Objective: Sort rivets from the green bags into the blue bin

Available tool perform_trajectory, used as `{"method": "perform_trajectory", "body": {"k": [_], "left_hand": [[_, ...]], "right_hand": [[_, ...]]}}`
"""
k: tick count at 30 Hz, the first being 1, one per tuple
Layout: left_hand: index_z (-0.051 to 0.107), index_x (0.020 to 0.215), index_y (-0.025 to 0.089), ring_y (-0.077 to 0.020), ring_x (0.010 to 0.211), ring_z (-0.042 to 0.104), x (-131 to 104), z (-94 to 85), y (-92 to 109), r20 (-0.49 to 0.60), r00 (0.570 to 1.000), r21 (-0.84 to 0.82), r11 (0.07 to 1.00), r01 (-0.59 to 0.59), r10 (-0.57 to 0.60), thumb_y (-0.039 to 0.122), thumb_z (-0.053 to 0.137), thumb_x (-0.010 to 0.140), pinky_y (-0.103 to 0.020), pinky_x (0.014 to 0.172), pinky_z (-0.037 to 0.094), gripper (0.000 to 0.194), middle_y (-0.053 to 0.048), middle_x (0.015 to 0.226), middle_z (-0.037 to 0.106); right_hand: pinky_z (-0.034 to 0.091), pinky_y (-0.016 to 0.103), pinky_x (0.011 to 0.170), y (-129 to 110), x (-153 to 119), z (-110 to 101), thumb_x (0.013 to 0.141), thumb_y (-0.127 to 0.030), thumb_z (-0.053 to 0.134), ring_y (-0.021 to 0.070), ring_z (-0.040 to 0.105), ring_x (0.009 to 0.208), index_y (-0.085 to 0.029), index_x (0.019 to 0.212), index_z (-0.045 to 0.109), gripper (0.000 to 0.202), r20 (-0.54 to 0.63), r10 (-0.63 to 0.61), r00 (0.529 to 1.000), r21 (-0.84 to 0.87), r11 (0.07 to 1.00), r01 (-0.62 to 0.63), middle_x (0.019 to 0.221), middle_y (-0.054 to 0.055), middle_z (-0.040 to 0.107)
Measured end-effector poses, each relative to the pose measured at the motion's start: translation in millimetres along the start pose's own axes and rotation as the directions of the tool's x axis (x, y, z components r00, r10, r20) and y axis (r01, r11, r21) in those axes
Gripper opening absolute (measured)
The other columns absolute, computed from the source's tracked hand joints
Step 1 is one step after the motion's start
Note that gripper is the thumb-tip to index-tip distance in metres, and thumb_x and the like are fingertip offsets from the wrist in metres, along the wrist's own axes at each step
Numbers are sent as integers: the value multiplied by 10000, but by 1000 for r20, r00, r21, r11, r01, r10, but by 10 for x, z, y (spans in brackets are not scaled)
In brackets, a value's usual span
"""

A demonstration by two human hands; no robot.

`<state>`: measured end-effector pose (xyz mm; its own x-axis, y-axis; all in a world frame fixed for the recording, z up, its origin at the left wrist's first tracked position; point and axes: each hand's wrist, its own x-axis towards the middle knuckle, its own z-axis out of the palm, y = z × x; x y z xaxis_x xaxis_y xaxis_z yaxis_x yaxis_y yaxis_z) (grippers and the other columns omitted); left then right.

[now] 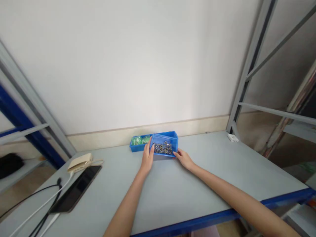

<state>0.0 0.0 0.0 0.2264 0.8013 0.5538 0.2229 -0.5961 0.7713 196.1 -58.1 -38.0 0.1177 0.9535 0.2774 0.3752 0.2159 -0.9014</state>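
Between my two hands is a small blue bin [174,142] with many metal screws [163,147] in it. My left hand [147,156] grips its left side, fingers along the wall. At the lower right corner my right hand [184,158] holds the rim, thumb and fingers closed on it. The bin is tilted toward me and seems raised off the table. Behind it stands a longer blue tray [134,148], partly hidden by the bin, with green plastic-wrapped packets [137,141] in its left part.
On the left of the grey table [197,197] lie a dark tablet [77,189], a cream-coloured box [80,162] and several cables. A small white object [233,138] sits at the back right. Metal frame posts [243,89] rise at both sides, with a wall behind.
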Motion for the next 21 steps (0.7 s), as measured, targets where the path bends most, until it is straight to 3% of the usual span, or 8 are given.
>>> {"method": "perform_trajectory", "body": {"k": [3,8,14,21], "left_hand": [[316,1381,233,-213,1245,380,-10,-75,45,-25,994,134,985,-105,109,425,294,923,-413,1076,254,497,-97,1324,433],[230,1414,248,-211,1201,403,-100,-83,180,125,951,338,889,-310,284,360,339,922,-397,1035,315,517,-102,1268,407],[261,1408,216,-253,1174,426,-160,-54,178,243,869,497,714,-493,431,370,375,906,-396,986,367,538,-139,1284,378],[311,1383,238,-260,1111,476,-190,13,133,305,774,578,538,-614,555,398,423,885,-384,927,416,535,-140,1244,429]], "right_hand": [[434,396,853,56,116,118,802,-441,455,243,590,871,-171,908,606,327,-73,3,997,-9,1000,-4,897,67,661],[400,403,937,177,186,168,789,-373,482,226,579,973,-211,1192,469,435,-156,120,980,214,973,-86,1008,52,647],[428,363,938,226,204,155,735,-227,474,189,579,1014,-220,1155,456,421,-70,70,995,404,914,-36,1092,37,630],[391,377,973,283,218,166,713,-158,412,179,571,998,-204,1116,468,409,-195,102,975,354,935,-27,1065,33,636]]}}
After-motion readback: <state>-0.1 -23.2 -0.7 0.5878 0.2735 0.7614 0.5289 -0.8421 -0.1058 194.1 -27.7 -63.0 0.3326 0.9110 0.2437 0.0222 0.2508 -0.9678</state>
